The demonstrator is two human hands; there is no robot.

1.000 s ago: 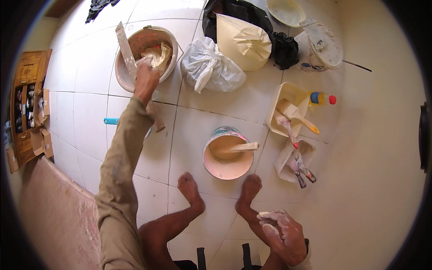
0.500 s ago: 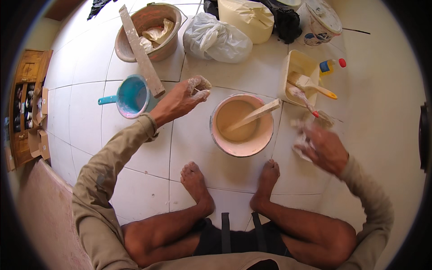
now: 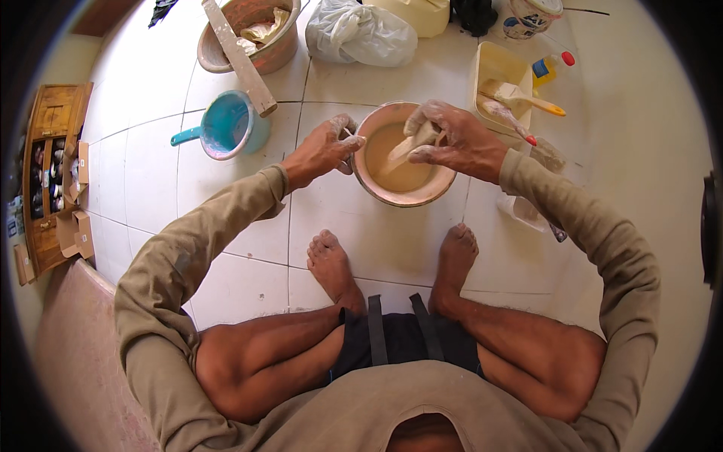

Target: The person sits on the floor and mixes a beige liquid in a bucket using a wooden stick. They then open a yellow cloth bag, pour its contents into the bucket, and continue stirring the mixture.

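Observation:
A round pinkish bucket (image 3: 410, 198) stands on the floor ahead of my feet, holding a beige, cloudy liquid (image 3: 399, 178). A pale wooden stick (image 3: 400, 153) slants into that liquid. My right hand (image 3: 459, 143), dusted with white, is closed around the stick's upper part above the bucket. At the bucket's left rim, my left hand (image 3: 328, 151) has its fingers curled, thumb over the edge; white residue coats its fingertips. Right of the bucket, a whitish scoop-like piece (image 3: 523, 212) with a dark end lies on the tiles, partly covered by my right sleeve.
A blue dipper (image 3: 239, 135) stands left. Behind it, a plank (image 3: 241, 64) lies across a brown basin (image 3: 282, 53). A cream tray (image 3: 482, 68) holds brushes (image 3: 512, 94) and a yellow bottle (image 3: 547, 69). A tied white bag (image 3: 361, 34) and a tub (image 3: 531, 19) stand farther back.
My right hand has moved left from beside the tray and taken hold of the stick. My left hand has come to the bucket's rim. The whole view has shifted, so the floor things appear higher.

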